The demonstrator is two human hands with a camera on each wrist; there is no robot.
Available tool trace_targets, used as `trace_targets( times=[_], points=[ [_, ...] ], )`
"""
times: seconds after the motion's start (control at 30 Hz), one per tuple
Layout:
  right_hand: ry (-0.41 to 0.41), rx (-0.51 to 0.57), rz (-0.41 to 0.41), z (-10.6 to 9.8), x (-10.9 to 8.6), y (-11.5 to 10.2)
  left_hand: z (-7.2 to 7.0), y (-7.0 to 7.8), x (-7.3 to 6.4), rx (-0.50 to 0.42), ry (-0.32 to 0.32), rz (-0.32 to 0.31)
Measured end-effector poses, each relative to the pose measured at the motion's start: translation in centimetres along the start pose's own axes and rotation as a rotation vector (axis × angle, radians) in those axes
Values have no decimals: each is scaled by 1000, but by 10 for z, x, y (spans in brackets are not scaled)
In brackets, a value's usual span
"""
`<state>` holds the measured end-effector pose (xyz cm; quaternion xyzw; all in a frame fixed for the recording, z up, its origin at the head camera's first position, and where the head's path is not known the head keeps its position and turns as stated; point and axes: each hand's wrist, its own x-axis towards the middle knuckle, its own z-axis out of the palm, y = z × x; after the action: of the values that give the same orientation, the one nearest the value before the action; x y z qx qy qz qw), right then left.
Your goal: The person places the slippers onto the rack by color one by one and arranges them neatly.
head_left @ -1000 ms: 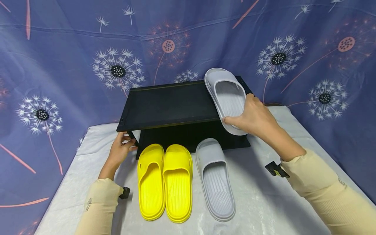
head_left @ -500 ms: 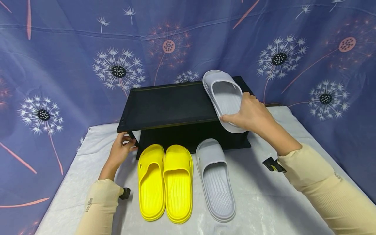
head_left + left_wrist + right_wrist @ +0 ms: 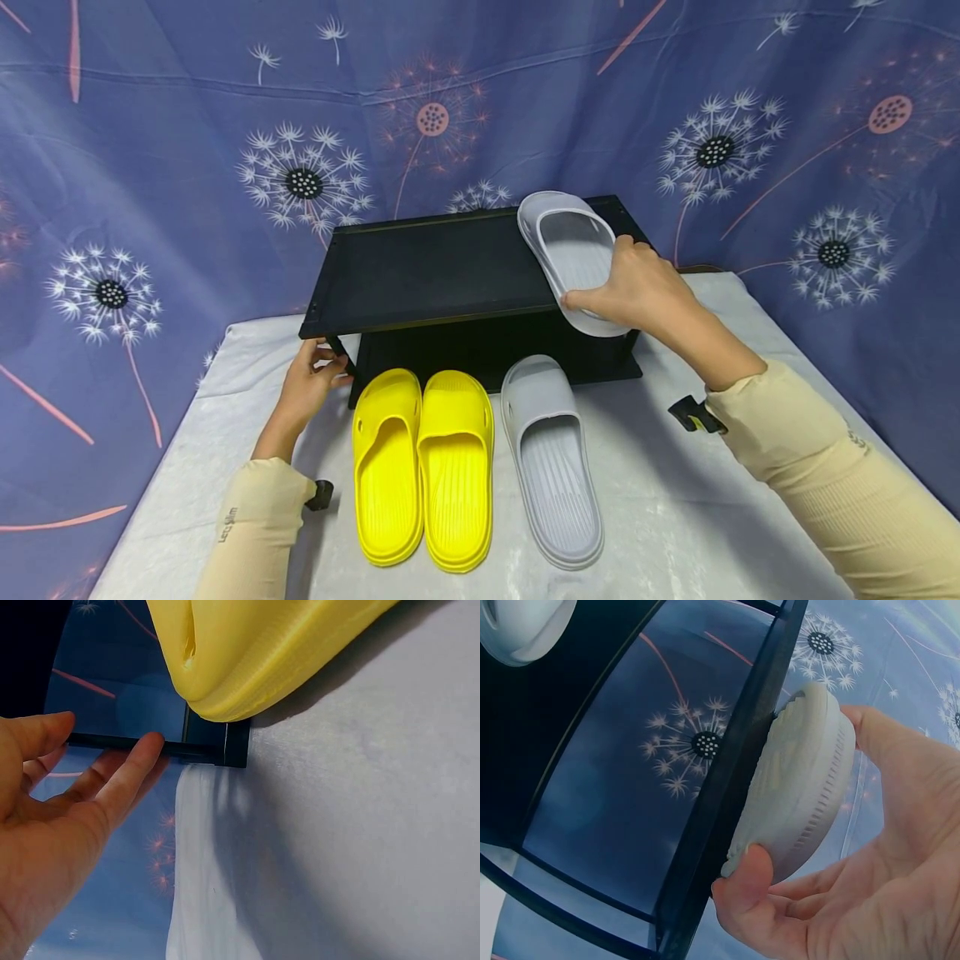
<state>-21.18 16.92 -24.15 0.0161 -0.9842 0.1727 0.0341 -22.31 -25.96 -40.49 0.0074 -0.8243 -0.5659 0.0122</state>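
R grip is part-closed, holding grey slipper near heel, over rack's R end; heel overhangs front edge. L grip pinches rack leg. Prob. best: brace rack w/ L, lower slipper level.

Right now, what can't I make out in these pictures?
Head view: the back of the lower shelf, hidden by the upper shelf.
Head view: the right sleeve's lettering, too small.
Left wrist view: the heel of a yellow slipper, cut off by the top edge.
Right wrist view: the right hand's uppermost fingertip, behind the held gray slipper.
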Motion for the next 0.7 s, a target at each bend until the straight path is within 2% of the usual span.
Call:
trace_targets(
  times=[0.7],
  points=[
    [-72,-73,-4,-1,-1,-4,0,-2,0,8,-6,7]
  ],
)
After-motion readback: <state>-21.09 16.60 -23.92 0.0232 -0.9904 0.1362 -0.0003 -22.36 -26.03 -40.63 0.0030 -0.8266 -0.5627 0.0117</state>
